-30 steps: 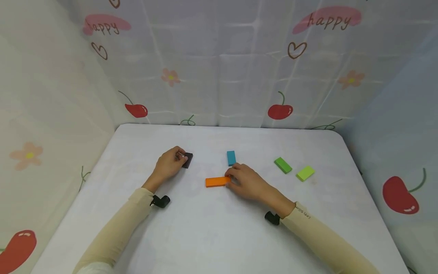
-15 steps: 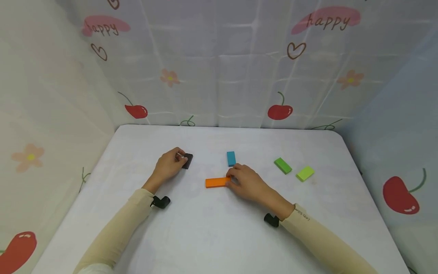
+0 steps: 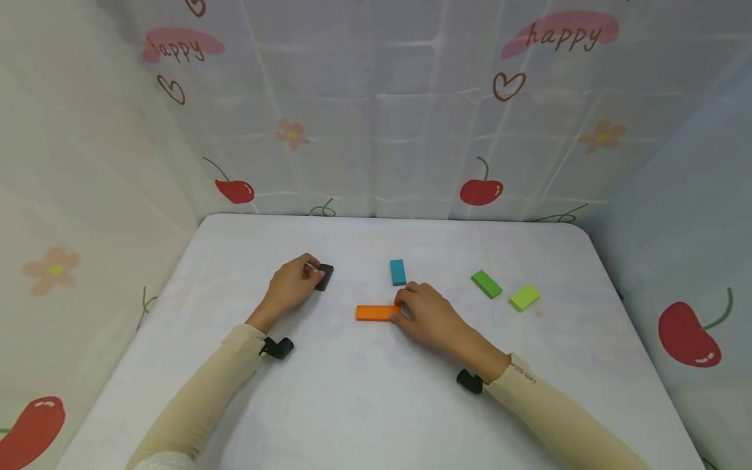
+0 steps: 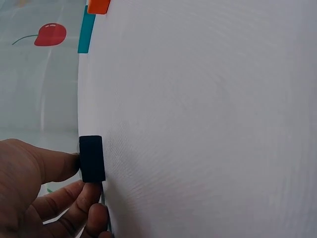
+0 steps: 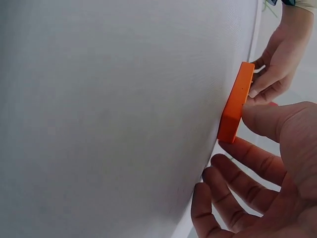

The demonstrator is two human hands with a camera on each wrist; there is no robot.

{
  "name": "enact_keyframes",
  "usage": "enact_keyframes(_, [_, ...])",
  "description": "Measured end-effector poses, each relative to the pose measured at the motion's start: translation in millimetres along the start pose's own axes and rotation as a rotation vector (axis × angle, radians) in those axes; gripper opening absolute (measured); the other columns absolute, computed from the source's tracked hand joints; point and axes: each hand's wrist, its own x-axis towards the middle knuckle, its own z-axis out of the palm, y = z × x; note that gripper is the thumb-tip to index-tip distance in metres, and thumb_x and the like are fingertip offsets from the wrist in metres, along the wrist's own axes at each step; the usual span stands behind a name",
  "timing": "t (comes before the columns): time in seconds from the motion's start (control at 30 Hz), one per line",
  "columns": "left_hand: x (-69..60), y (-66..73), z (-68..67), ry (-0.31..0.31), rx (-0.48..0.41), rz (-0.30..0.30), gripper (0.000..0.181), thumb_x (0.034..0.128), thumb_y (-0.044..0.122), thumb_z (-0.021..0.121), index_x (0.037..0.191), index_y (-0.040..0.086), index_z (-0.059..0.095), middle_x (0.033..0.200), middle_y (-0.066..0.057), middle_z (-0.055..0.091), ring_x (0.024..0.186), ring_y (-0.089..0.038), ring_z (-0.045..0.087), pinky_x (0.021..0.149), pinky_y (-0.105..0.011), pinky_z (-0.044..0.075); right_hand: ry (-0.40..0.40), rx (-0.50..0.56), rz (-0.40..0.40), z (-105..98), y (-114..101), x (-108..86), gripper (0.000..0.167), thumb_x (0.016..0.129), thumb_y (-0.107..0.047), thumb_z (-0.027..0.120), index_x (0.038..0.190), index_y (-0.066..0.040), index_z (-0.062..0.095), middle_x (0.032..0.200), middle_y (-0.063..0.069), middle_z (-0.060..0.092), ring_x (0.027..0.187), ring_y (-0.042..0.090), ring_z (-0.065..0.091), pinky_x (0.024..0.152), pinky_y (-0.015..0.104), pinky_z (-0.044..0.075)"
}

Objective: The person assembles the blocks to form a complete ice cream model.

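Observation:
On the left of the head view, my left hand (image 3: 292,282) pinches a small black block (image 3: 325,277) that lies on the white table. The left wrist view has the thumb against one side of this black block (image 4: 92,158) and fingertips at its lower end. Nearer the middle, my right hand (image 3: 427,314) holds the right end of a longer orange block (image 3: 376,313). Thumb and index finger grip that orange block (image 5: 236,103) in the right wrist view, the other fingers loosely bent below. Just beyond the right fingertips lies a blue block (image 3: 397,272), apart from the orange one.
Farther right on the table (image 3: 364,398) lie a green block (image 3: 486,284) and a lime-green block (image 3: 524,298), both turned at angles. A patterned curtain (image 3: 376,117) rises behind the table's back edge, with more sheeting on both sides.
My right hand has shifted slightly to the right with the orange block, which now lies a little straighter. The left hand and the black block look nearly the same.

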Motion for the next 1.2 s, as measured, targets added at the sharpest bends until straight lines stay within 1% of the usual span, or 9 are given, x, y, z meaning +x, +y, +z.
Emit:
enact_keyframes(0.13, [-1.2, 1.3, 2.6, -0.01, 0.004, 0.0, 0.033, 0.1058, 0.033, 0.066, 0.129, 0.011, 0.069, 0.103, -0.007, 0.074, 0.087, -0.023, 0.066, 0.076, -0.035, 0.048, 0.02, -0.012, 0.003, 0.3, 0.5, -4.1, 0.025, 0.098, -0.035, 0.08, 0.111, -0.014, 0.075, 0.106, 0.001, 0.069, 0.093, 0.018, 0.055, 0.086, 0.035, 0.053])
enact_keyframes(0.37, [-4.7, 6.1, 3.2, -0.014, 0.011, 0.019, 0.032, 0.1054, 0.034, 0.067, 0.128, 0.011, 0.07, 0.102, -0.007, 0.075, 0.086, -0.022, 0.067, 0.073, -0.035, 0.049, 0.053, -0.087, 0.018, 1.0, 0.2, -13.4, 0.026, 0.097, -0.04, 0.079, 0.106, -0.016, 0.074, 0.107, 0.002, 0.07, 0.093, 0.021, 0.057, 0.087, 0.041, 0.052])
enact_keyframes(0.53, [-5.2, 7.5, 6.0, -0.019, 0.009, 0.035, 0.031, 0.105, 0.035, 0.068, 0.127, 0.012, 0.07, 0.103, -0.006, 0.075, 0.087, -0.021, 0.067, 0.074, -0.035, 0.05, 0.074, -0.107, 0.025, 1.1, -0.6, -19.8, 0.025, 0.097, -0.04, 0.079, 0.101, -0.017, 0.073, 0.106, 0.002, 0.069, 0.091, 0.022, 0.054, 0.086, 0.041, 0.05])
enact_keyframes(0.73, [-4.3, 13.1, 10.7, -0.014, 0.006, 0.057, 0.028, 0.1041, 0.035, 0.069, 0.122, 0.014, 0.071, 0.099, -0.004, 0.074, 0.083, -0.02, 0.065, 0.074, -0.034, 0.049, 0.074, -0.124, 0.045, 0.3, -0.9, -25.7, 0.026, 0.096, -0.041, 0.079, 0.096, -0.017, 0.069, 0.1, 0.001, 0.066, 0.09, 0.022, 0.052, 0.084, 0.04, 0.049])
enact_keyframes(0.93, [-5.3, 20.2, 14.7, -0.034, -0.007, 0.081, 0.028, 0.1036, 0.033, 0.07, 0.122, 0.013, 0.072, 0.098, -0.004, 0.076, 0.084, -0.019, 0.067, 0.073, -0.034, 0.049, 0.079, -0.144, 0.051, -0.3, -1.6, -32.0, 0.028, 0.095, -0.04, 0.08, 0.09, -0.016, 0.066, 0.094, 0.001, 0.063, 0.087, 0.021, 0.05, 0.08, 0.038, 0.046])
enact_keyframes(1.2, [-6.4, 29.0, 20.2, -0.058, -0.004, 0.097, 0.026, 0.1035, 0.034, 0.07, 0.121, 0.015, 0.072, 0.096, -0.001, 0.075, 0.081, -0.016, 0.066, 0.072, -0.032, 0.048, 0.073, -0.167, 0.066, -1.4, -1.6, -41.6, 0.031, 0.094, -0.042, 0.08, 0.086, -0.017, 0.064, 0.09, 0.0, 0.061, 0.086, 0.021, 0.049, 0.079, 0.038, 0.045])
